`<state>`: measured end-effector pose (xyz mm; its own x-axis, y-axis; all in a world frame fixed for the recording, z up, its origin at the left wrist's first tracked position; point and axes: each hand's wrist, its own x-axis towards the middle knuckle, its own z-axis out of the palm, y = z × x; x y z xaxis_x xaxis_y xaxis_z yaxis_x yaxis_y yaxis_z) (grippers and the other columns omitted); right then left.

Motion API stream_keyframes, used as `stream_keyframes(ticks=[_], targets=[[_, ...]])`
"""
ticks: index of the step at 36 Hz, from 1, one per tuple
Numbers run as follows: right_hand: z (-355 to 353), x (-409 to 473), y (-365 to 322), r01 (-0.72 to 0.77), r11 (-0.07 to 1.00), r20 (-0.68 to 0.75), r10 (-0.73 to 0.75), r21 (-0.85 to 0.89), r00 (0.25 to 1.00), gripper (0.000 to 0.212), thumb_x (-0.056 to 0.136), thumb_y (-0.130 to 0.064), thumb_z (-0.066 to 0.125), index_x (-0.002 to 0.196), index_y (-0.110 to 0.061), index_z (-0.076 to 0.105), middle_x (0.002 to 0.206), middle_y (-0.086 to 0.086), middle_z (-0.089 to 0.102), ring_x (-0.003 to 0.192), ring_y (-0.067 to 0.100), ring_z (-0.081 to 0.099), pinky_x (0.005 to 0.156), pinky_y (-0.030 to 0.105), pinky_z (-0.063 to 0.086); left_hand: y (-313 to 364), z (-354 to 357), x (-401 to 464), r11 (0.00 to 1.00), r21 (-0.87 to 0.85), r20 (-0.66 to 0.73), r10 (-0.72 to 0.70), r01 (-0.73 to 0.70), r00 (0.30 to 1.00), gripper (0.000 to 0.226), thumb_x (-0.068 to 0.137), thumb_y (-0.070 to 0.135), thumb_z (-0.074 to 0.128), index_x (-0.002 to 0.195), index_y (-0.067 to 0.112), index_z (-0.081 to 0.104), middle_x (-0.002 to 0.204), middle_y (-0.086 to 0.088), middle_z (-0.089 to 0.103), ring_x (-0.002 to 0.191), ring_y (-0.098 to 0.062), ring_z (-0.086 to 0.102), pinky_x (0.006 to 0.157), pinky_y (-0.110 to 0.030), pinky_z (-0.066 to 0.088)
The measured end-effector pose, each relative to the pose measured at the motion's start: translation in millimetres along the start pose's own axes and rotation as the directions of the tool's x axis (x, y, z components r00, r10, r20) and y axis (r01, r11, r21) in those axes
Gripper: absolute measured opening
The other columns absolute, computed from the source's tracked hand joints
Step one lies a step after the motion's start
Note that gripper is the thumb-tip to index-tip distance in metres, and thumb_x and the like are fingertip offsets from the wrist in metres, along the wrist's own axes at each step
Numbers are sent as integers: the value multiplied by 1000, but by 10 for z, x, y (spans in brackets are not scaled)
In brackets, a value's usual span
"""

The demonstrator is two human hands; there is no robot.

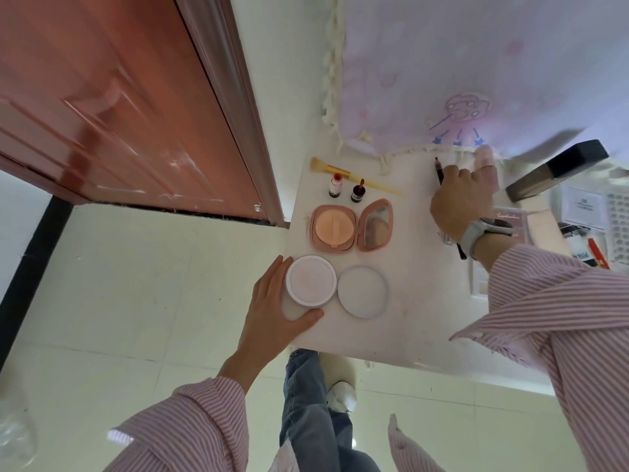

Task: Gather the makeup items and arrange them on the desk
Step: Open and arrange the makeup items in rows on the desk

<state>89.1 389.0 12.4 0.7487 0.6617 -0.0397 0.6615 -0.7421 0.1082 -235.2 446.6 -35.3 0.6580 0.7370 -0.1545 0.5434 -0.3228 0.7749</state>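
White jar (309, 280) sitting in the left hand's (272, 301) curled grip.
Right hand (461, 199) is pinching a dark pencil (439, 172), its lower end seemingly hidden behind the wrist.

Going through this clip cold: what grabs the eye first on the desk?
The open pink compact lies at the centre of the white desk, its peach puff and mirror showing. Just below it the left hand grips a round white jar, its lid lying alongside. Farther right, the right hand holds a dark makeup pencil.
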Motion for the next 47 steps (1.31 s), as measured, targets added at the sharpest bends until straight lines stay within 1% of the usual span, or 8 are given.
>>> stream_keyframes(ticks=[11, 18, 24, 31, 35, 39, 42, 47], targets=[[-437, -444, 41, 122, 871, -239, -5, 477, 971, 24, 88, -11, 41, 95, 2, 61, 96, 23, 61, 94, 37, 53, 92, 44, 42, 143, -99, -113, 999, 18, -53, -40, 41, 998, 107, 62, 65, 67, 146, 30, 10, 154, 4, 17, 138, -11, 17, 109, -41, 23], [-592, -1265, 154, 75, 695, 102, -210, 715, 972, 23, 95, -19, 46, 114, -16, 58, 61, -2, 55, 49, 14, 49, 49, 19, 40, 528, -215, -207, 983, 85, -360, 184, -165, 915, 54, 80, 46, 54, 126, 20, 41, 128, -5, 47, 114, -12, 42, 89, -28, 42], [-649, -1843, 197, 120, 708, 346, -478, 696, 807, 21, 95, -18, 45, 104, -18, 64, 70, -13, 55, 53, 5, 48, 52, 15, 39, 950, -30, -316, 832, 250, 11, 509, -495, 861, 46, 85, 44, 48, 124, 21, 41, 114, 1, 55, 104, -13, 45, 90, -25, 35], [-702, -2046, 356, 259, 731, 305, -542, 631, 783, 28, 99, -23, 36, 110, -21, 62, 89, -8, 61, 73, 9, 52, 65, 16, 36, 1081, 138, -300, 639, 341, 312, 615, -689, 724, 56, 100, 48, 16, 74, 19, 57, 61, 7, 54, 48, -12, 48, 44, -23, 39], [-709, -2075, 475, 397, 771, 189, -543, 498, 818, 25, 97, -18, 41, 115, -23, 58, 101, -7, 62, 86, 13, 57, 65, 18, 32, 1325, 139, -346, 751, 364, 466, 365, -551, 806, 40, 98, 47, 25, 92, 19, 52, 76, 4, 63, 63, -18, 58, 57, -30, 42], [-640, -2077, 625, 506, 775, 92, -576, 378, 812, 32, 65, 1, 76, 88, -19, 66, 66, -9, 57, 54, 11, 54, 43, 18, 32, 1389, 143, -325, 892, 241, 549, 201, -383, 811, 29, 100, 36, 28, 85, 21, 47, 76, 0, 58, 70, -19, 53, 69, -34, 41], [-549, -2043, 993, 419, 824, 41, -468, 381, 883, 36, 60, 8, 77, 85, -15, 66, 64, -6, 58, 47, 9, 50, 43, 6, 20, 1232, -22, -243, 998, -3, 530, 59, -68, 846, 37, 100, 25, 32, 64, 22, 39, 56, 11, 41, 54, -3, 36, 59, -26, 32], [-472, -1982, 1114, 22, 727, 99, -124, 686, 987, 16, 92, -2, 45, 98, -4, 60, 76, -3, 56, 59, 8, 48, 58, 8, 39, 1226, -104, -185, 980, -157, 386, -53, 122, 921, 34, 99, 17, 32, 69, 15, 46, 48, 10, 37, 46, -3, 30, 48, -14, 26]])
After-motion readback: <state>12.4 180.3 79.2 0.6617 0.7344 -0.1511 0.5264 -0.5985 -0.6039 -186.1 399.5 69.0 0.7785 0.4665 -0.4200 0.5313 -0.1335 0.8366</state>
